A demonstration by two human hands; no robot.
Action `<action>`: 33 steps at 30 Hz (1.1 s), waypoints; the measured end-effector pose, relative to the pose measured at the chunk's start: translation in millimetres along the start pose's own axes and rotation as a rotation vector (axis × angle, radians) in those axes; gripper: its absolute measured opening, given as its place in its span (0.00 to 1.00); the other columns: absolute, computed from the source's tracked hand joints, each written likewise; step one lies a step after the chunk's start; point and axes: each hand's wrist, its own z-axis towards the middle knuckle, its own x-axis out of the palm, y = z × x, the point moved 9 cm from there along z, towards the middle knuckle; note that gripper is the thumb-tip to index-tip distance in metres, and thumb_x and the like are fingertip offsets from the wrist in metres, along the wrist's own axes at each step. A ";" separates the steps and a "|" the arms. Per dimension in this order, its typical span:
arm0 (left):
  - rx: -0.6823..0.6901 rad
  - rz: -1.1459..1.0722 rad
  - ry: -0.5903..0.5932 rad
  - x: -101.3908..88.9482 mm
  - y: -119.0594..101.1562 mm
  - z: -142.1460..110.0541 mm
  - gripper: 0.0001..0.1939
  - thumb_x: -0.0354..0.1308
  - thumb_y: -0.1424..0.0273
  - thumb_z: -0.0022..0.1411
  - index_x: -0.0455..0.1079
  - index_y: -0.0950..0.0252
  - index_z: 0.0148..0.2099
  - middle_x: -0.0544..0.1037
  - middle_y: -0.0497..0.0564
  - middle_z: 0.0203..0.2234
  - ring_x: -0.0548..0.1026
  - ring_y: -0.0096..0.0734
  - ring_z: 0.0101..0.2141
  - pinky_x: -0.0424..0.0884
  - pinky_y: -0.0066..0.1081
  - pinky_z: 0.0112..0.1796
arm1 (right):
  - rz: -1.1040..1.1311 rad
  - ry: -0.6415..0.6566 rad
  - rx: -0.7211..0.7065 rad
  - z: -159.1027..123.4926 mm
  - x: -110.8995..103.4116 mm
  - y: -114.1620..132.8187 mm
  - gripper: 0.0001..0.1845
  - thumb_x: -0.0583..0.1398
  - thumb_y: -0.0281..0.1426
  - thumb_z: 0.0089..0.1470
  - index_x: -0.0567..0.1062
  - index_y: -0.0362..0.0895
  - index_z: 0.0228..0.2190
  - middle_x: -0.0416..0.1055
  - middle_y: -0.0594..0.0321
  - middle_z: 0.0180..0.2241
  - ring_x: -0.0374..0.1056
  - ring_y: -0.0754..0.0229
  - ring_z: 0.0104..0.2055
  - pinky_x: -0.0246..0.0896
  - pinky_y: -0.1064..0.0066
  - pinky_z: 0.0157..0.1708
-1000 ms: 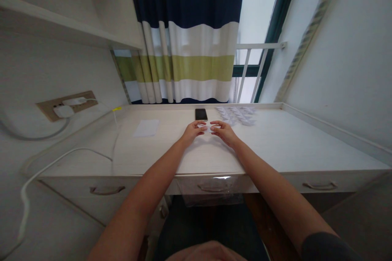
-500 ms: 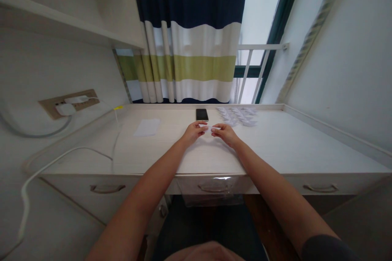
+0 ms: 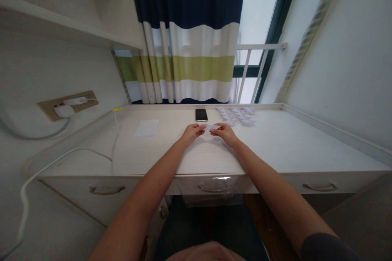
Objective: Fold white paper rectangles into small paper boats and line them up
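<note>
A small piece of folded white paper is stretched between my two hands, just above the desk. My left hand pinches its left end between thumb and fingers. At the right end, my right hand grips it the same way. The fingertips cover both ends, so the exact folds are too small to make out. Right behind my hands lies a dark smartphone. Rows of several folded white paper pieces rest behind my right hand. To the left, flat white paper sheets lie on the desk.
The white desk has a raised rim at the back and right. A white cable runs over its left side from a wall socket. Drawers with handles sit below the front edge. A striped curtain hangs behind.
The paper between my hands shows a wider, flatter face than before. My fingers have shifted slightly on it, and both hands stay in nearly the same place.
</note>
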 end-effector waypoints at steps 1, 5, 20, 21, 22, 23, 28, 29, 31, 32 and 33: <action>-0.007 -0.013 0.004 0.9 0.1 -0.5 0.13 0.66 0.69 0.36 0.69 0.72 0.25 0.71 0.48 0.20 0.67 0.18 0.22 0.64 0.25 0.29 | -0.012 -0.005 -0.009 0.5 -0.8 0.7 0.17 0.67 0.35 0.27 0.72 0.40 0.24 0.70 0.65 0.17 0.66 0.66 0.20 0.63 0.72 0.26; -0.039 -0.064 0.046 6.9 -1.8 -3.6 0.12 0.65 0.70 0.39 0.69 0.71 0.27 0.72 0.49 0.22 0.68 0.18 0.22 0.64 0.23 0.28 | 0.001 -0.017 -0.024 2.4 -3.4 1.4 0.17 0.67 0.35 0.27 0.72 0.40 0.24 0.70 0.65 0.17 0.65 0.67 0.20 0.63 0.73 0.25; 0.021 -0.069 0.068 6.1 -10.0 -2.8 0.13 0.62 0.68 0.44 0.71 0.71 0.33 0.73 0.49 0.22 0.69 0.18 0.21 0.65 0.22 0.26 | 0.098 0.002 -0.006 1.3 -1.7 -0.4 0.14 0.67 0.32 0.29 0.72 0.40 0.22 0.71 0.65 0.18 0.66 0.68 0.21 0.63 0.76 0.26; 0.025 -0.073 0.065 5.3 -10.9 -2.5 0.12 0.61 0.68 0.45 0.71 0.71 0.33 0.73 0.50 0.22 0.69 0.19 0.22 0.65 0.22 0.26 | 0.109 -0.009 -0.003 1.4 -2.7 -0.6 0.14 0.67 0.32 0.29 0.72 0.40 0.22 0.71 0.65 0.18 0.67 0.67 0.22 0.63 0.76 0.26; 0.029 -0.076 0.055 3.8 -11.7 -2.0 0.12 0.61 0.68 0.45 0.71 0.71 0.33 0.73 0.50 0.22 0.70 0.20 0.22 0.66 0.22 0.26 | 0.126 -0.015 0.001 1.6 -3.2 -1.0 0.14 0.67 0.32 0.29 0.72 0.40 0.22 0.71 0.64 0.18 0.67 0.67 0.22 0.63 0.76 0.26; 0.034 -0.082 0.039 1.8 -12.6 -1.4 0.11 0.60 0.69 0.46 0.71 0.71 0.33 0.73 0.50 0.21 0.70 0.20 0.22 0.66 0.23 0.26 | 0.147 -0.016 0.005 1.7 -3.3 -1.4 0.13 0.67 0.33 0.30 0.72 0.40 0.22 0.71 0.64 0.19 0.68 0.67 0.23 0.64 0.76 0.27; 0.074 -0.127 -0.035 -6.4 -16.8 0.1 0.08 0.58 0.70 0.49 0.71 0.70 0.32 0.73 0.49 0.20 0.70 0.20 0.20 0.67 0.22 0.25 | 0.213 0.012 0.019 2.6 -1.0 -3.7 0.13 0.66 0.36 0.33 0.72 0.41 0.21 0.73 0.62 0.22 0.69 0.65 0.26 0.65 0.75 0.29; 0.077 -0.133 -0.041 -6.9 -17.1 0.0 0.08 0.58 0.71 0.49 0.71 0.70 0.32 0.73 0.49 0.20 0.70 0.20 0.20 0.67 0.22 0.25 | 0.211 0.013 0.019 2.7 -1.0 -3.8 0.13 0.66 0.36 0.33 0.72 0.41 0.21 0.73 0.61 0.22 0.69 0.65 0.25 0.65 0.75 0.29; 0.070 -0.142 -0.050 -7.1 -16.4 -0.7 0.08 0.57 0.71 0.49 0.71 0.70 0.33 0.72 0.49 0.20 0.70 0.19 0.19 0.67 0.21 0.24 | 0.203 0.011 0.017 2.7 -1.5 -3.5 0.12 0.66 0.35 0.33 0.72 0.41 0.22 0.73 0.62 0.22 0.69 0.65 0.25 0.65 0.75 0.28; 0.060 -0.145 -0.051 -6.7 -15.6 -1.2 0.08 0.57 0.71 0.49 0.71 0.70 0.33 0.72 0.48 0.20 0.70 0.19 0.19 0.67 0.21 0.24 | 0.198 0.008 0.018 2.6 -1.9 -3.2 0.12 0.66 0.35 0.34 0.72 0.41 0.22 0.73 0.62 0.22 0.69 0.65 0.25 0.65 0.76 0.28; 0.050 -0.146 -0.049 -6.2 -15.0 -1.7 0.09 0.57 0.71 0.50 0.71 0.70 0.34 0.72 0.48 0.20 0.70 0.19 0.19 0.67 0.21 0.24 | 0.193 0.003 0.020 2.4 -2.5 -2.9 0.12 0.65 0.35 0.34 0.72 0.41 0.22 0.73 0.62 0.22 0.69 0.65 0.25 0.64 0.76 0.27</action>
